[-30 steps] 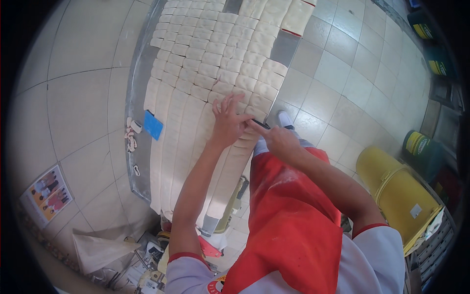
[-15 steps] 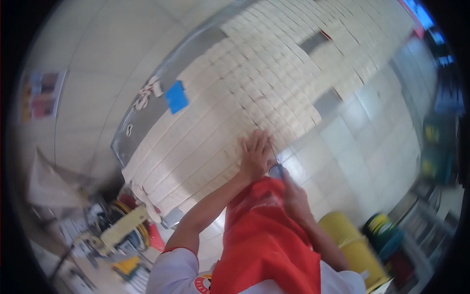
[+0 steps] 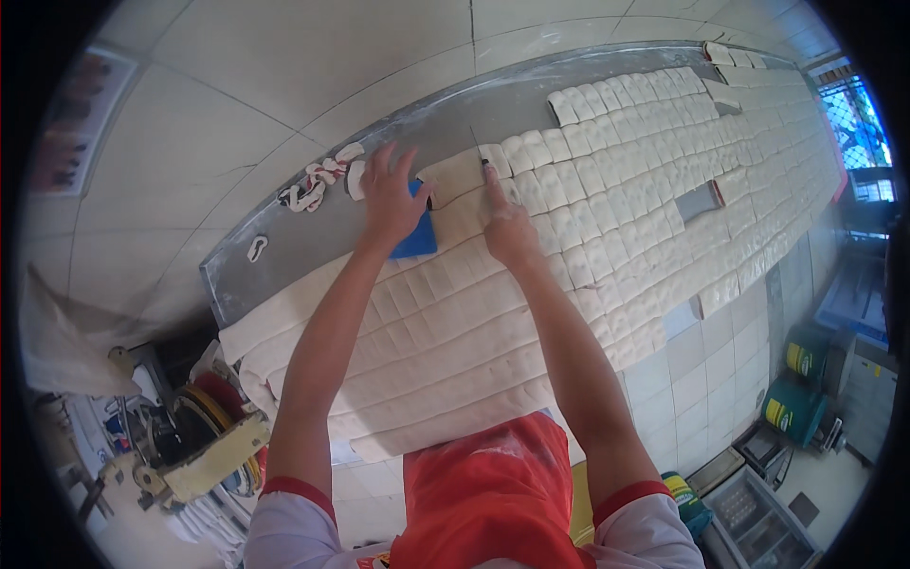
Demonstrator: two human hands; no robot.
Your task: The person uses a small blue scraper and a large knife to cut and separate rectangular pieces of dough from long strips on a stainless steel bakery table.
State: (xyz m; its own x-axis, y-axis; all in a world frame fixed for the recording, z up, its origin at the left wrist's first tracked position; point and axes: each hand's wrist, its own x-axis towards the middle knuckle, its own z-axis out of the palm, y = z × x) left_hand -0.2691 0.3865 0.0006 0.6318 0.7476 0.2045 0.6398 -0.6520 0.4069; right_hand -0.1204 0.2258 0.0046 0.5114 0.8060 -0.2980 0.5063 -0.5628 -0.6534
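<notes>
Long pale dough strips (image 3: 417, 351) lie in rows across a grey worktop, many of them cut into short pieces. My right hand (image 3: 512, 232) is closed on a knife (image 3: 487, 166), its index finger stretched along the dark handle. The thin blade points away from me, over the far strip beside a cut end piece. My left hand (image 3: 387, 194), fingers spread and holding nothing, is near the far edge of the dough. A flat blue square (image 3: 417, 237) lies partly hidden by that hand. Whether the left fingers touch anything, I cannot tell.
Twisted dough scraps (image 3: 318, 185) and a small dough ring (image 3: 257, 248) lie on the worktop (image 3: 232, 275) at left. A tiled wall (image 3: 379, 57) stands behind it. Machinery (image 3: 204, 427) is at lower left; green containers (image 3: 794, 412) and a grey crate (image 3: 758, 522) are at right.
Both hands have moved from the near edge of the dough to its far edge, the right one carrying the knife. They are now farther apart, and the head view has shifted.
</notes>
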